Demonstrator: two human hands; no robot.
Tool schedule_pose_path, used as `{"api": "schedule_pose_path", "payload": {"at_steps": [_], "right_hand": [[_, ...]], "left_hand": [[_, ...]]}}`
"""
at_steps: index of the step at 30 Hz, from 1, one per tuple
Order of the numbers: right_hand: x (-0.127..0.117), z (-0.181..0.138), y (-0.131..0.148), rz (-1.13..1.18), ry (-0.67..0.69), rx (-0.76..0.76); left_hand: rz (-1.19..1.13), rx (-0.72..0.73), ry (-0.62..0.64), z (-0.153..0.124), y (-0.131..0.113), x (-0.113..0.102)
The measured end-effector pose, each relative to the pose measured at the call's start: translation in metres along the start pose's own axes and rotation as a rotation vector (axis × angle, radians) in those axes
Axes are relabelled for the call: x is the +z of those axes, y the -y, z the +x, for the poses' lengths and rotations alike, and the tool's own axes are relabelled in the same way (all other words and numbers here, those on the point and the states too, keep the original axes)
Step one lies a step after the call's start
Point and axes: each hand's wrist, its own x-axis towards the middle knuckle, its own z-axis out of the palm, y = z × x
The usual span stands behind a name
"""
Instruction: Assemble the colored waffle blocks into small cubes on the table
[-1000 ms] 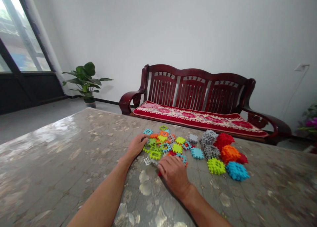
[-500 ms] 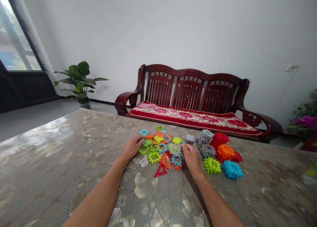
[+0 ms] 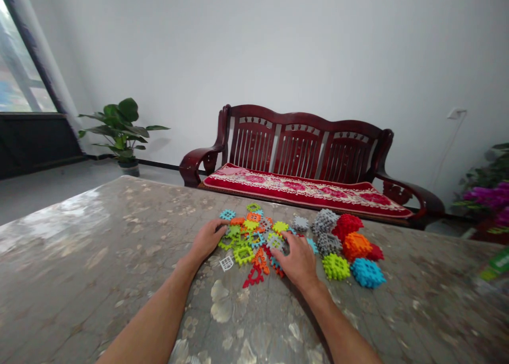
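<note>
A loose pile of notched plastic building pieces lies on the table, in green, orange, blue, red and grey. My left hand [image 3: 207, 240] rests at the pile's left edge, beside an orange piece [image 3: 237, 222] and green pieces [image 3: 227, 242]; its fingers are stretched out and nothing shows in them. Over the pile's right side, my right hand [image 3: 298, 259] has its thumb and forefinger apart around a grey notched piece [image 3: 274, 241]. It covers some pieces beneath. Near the front lie a white lattice piece [image 3: 226, 263] and a red triangular piece [image 3: 253, 275].
Sorted stacks stand to the right: grey [image 3: 329, 245], red [image 3: 347, 225], orange [image 3: 357, 245], green [image 3: 336, 267] and blue [image 3: 368, 273]. A single grey piece [image 3: 301, 223] lies behind my right hand. Beyond the patterned tablecloth [image 3: 151, 215] stands a dark wooden bench [image 3: 296, 147].
My right hand has moved left over the pile, its thumb and forefinger spreading around a grey piece. My left hand stays at the pile's left edge. The view has shifted slightly.
</note>
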Motion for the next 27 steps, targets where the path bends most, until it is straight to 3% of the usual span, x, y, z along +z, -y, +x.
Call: {"api": "schedule_pose_path", "payload": {"at_steps": [15, 22, 27], "right_hand": [[0.003, -0.001, 0.003, -0.048, 0.053, -0.069], [-0.002, 0.005, -0.005, 0.035, -0.051, -0.049], [-0.025, 0.024, -0.033, 0.056, -0.213, 0.055]], "left_hand": [[0.008, -0.014, 0.004, 0.001, 0.001, 0.000], [-0.003, -0.006, 0.006, 0.002, 0.004, 0.001], [-0.004, 0.022, 0.006, 0.004, 0.008, 0.002]]}}
